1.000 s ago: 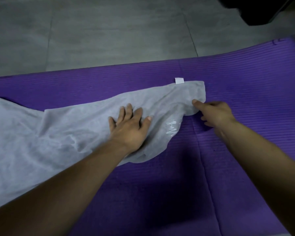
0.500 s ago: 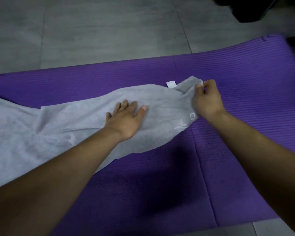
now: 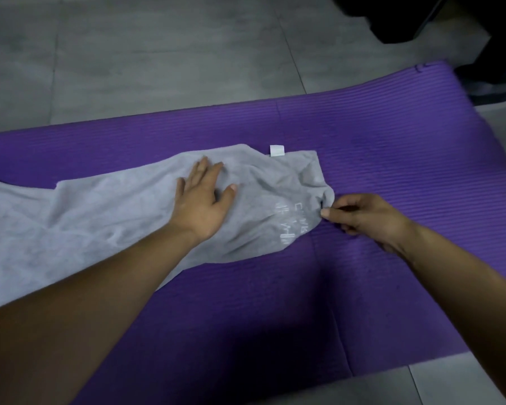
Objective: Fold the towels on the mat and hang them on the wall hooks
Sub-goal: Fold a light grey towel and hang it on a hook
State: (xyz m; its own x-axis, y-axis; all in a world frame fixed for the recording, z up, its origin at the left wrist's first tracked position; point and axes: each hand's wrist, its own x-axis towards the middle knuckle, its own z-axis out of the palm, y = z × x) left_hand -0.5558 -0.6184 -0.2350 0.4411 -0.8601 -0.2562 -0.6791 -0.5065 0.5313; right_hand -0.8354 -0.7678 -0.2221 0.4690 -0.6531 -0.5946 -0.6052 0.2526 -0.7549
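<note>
Towel (image 3: 123,209): grey, rumpled, lies across mat (image 3: 392,159). Your left hand (image 3: 200,204): flat on towel, fingers spread. Your right hand (image 3: 362,219): thumb and forefinger pinch towel's right corner.

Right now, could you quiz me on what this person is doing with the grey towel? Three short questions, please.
1. Multiple choice: what lies under the grey towel? A a wooden table; B a purple mat; C a blue basket.
2. True or false: the left hand is lifted clear of the towel.
3. Short answer: which hand pinches the towel's edge beside the pale lettering?

Key: 1 B. 2 False: it rests flat on the towel, fingers spread. 3 The right hand.
</note>
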